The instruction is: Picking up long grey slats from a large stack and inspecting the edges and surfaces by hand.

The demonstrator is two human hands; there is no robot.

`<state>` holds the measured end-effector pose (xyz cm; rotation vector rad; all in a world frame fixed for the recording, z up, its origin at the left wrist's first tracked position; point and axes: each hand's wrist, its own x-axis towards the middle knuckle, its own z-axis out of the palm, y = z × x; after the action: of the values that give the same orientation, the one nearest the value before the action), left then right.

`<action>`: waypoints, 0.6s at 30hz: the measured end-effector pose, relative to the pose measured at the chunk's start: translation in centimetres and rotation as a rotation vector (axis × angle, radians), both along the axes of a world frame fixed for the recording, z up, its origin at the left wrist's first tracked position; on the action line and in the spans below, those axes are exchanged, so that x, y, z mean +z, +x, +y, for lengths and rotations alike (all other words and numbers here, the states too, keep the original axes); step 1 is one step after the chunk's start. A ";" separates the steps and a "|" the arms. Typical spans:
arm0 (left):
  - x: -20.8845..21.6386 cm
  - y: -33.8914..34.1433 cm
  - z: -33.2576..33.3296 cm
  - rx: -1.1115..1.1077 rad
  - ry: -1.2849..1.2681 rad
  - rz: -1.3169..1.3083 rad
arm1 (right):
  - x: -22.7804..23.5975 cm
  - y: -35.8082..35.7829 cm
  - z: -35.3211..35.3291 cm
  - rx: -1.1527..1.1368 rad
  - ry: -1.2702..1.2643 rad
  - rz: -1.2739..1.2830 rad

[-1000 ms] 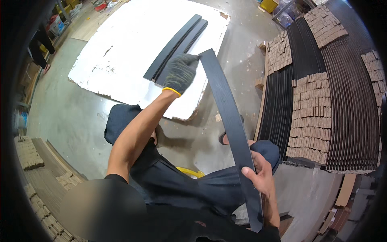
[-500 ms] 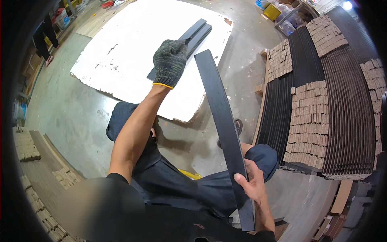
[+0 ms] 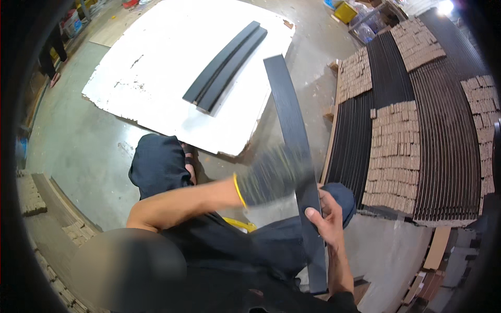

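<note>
White tabletop (image 3: pixel 156 68): bears dark strips (image 3: pixel 223 58).
Dark plank (image 3: pixel 288 107): slants at your right.
Bare right hand (image 3: pixel 330 219): grasps its lower half.
Gloved left hand (image 3: pixel 274 176): blurred across it; grip unclear.
Tipping risk: your one-sided hold, if loosened.

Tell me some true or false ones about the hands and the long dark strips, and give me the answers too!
1. The right hand holds a long dark strip. True.
2. Both hands wear gloves. False: only the left hand wears a glove; the right is bare.
3. The glove's edge at the wrist is red. False: it is yellow.
4. Other dark strips lie on the white sheet. True.
5. The strip in the right hand lies flat on the white sheet. False: it is held up, off the sheet.
6. Big stacks stand on the person's right. True.
</note>
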<state>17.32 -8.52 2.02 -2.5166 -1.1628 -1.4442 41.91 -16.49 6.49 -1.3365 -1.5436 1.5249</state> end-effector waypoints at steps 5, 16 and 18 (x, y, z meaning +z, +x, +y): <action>2.1 -12.9 8.2 0.007 -0.721 -0.979 | -0.3 0.8 0.1 0.070 -0.049 0.037; 2.3 -12.1 7.8 -0.085 -0.844 -1.070 | 0.9 -1.1 3.9 0.139 -0.075 -0.011; 2.9 -11.4 6.8 -0.053 -0.865 -1.010 | 2.1 -4.7 6.3 0.143 0.049 -0.084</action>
<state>5.87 -1.74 4.90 -2.0819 -2.2411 -2.8709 37.19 -10.16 8.60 -1.3008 -1.7513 1.5224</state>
